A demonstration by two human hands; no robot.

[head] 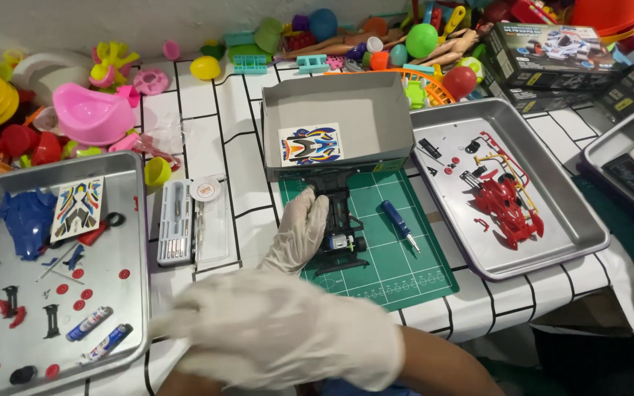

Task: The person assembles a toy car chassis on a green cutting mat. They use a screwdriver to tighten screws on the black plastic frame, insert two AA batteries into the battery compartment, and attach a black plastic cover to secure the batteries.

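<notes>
Surface: white tablecloth with black lines, green cutting mat.
Chassis: our black toy car chassis lies on the mat, motor showing.
Left hand: gloved fingers together, touching the chassis.
Right hand: blurred, fingers spread, holding nothing.

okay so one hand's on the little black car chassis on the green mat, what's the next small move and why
Probably pick up the blue screwdriver with the free hand. One gloved hand already rests on the black chassis on the green mat, steadying it, while the other gloved hand hovers blurred and empty near the camera. The screwdriver lies on the mat just beside the chassis, the nearest tool.
</notes>
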